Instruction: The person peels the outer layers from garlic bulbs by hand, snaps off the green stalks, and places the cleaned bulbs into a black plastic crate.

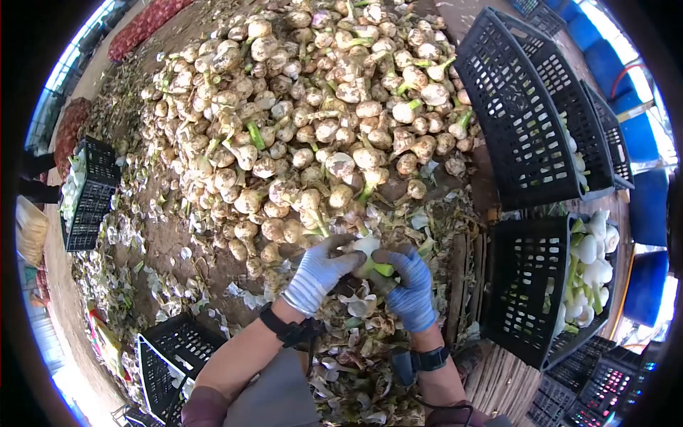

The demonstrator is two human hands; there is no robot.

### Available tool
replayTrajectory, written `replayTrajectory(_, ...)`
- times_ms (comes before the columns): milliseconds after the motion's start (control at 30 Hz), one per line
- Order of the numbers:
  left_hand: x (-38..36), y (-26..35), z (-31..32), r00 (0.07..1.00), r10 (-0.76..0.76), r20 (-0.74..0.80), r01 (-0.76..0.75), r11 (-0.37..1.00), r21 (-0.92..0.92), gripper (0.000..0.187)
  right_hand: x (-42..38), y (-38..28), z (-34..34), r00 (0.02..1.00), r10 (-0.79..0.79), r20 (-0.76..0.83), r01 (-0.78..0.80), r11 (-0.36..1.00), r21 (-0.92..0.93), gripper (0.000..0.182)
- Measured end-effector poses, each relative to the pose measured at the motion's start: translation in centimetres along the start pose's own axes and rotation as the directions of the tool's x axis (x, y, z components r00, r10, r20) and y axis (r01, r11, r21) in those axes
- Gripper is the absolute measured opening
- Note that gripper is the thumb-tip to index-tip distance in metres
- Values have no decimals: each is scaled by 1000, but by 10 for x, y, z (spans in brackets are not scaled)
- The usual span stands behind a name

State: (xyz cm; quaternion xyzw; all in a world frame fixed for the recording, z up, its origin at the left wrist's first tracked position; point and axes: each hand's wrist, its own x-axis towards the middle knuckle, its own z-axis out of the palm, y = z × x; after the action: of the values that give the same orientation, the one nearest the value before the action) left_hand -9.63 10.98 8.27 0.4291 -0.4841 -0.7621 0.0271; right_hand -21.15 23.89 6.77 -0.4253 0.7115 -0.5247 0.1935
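Observation:
Both of my hands wear pale, dirt-darkened gloves and meet at the near edge of a big heap of soil-covered garlic bulbs [306, 135]. Between them is a white garlic bulb [366, 245] with a short green stalk. My left hand [320, 274] has its fingers closed on the bulb's left side. My right hand [411, 288] grips it from the right, near the stalk, with thumb and fingers bent. The fingers partly cover the bulb. Whether a small tool is in the right hand cannot be made out. Loose papery skins [359, 306] lie beneath the hands.
At right, a black crate [523, 285] holds clean white bulbs with green stalks; more black crates [519, 114] stand beyond it. Another crate [178, 345] is at lower left, and a filled one [92, 192] farther left. Red mesh sacks [146, 28] lie upper left.

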Motion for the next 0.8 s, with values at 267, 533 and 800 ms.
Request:
replayTrajectory(267,0,-18,-14,999,50,-8,-50,998,-39,34,2,-3,-1,1000,-1,-24,0,999,-48,32)
replayTrajectory(533,4,-15,-12,995,-24,-100,47,971,235,17,0,0,6,999,-27,-24,23,989,-146,29)
replayTrajectory(800,15,-83,-28,968,238,-80,-112,694,712,22,6,14,-7,631,775,39,-359,247,900,19)
